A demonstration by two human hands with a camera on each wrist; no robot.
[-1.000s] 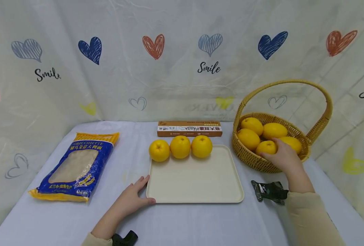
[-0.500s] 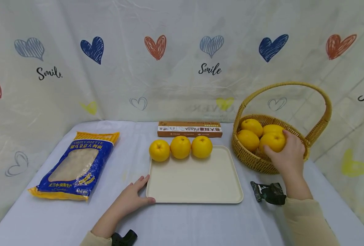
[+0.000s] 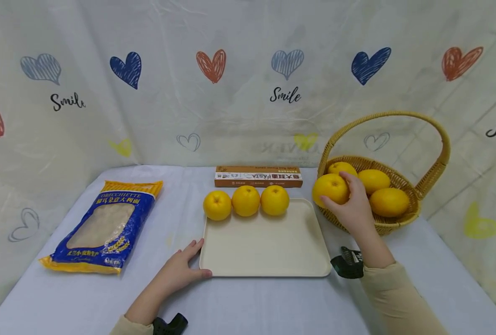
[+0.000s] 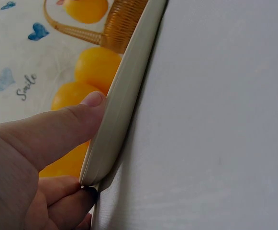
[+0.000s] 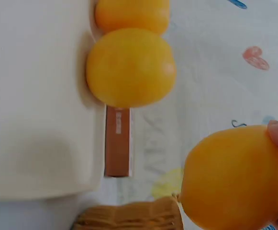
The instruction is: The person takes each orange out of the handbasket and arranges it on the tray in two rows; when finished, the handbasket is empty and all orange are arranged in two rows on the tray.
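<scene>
A beige tray lies in the middle of the table, with three oranges in a row along its far edge. My left hand holds the tray's near left corner, thumb on the near rim and fingers along the left side. In the left wrist view the thumb rests against the rim. My right hand grips another orange between thumb and fingers, over the left rim of the wicker basket. Inside the basket show two longer yellow fruits like lemons and a partly hidden yellow fruit.
Behind the oranges lies a brown and white pasta box. A blue and yellow bag of orecchiette is on the left. The basket's tall arched handle rises at the right, before a printed curtain.
My right hand has taken an orange up out of the basket's near part and carried it left to the basket's left rim. My left hand stays at the tray corner.
</scene>
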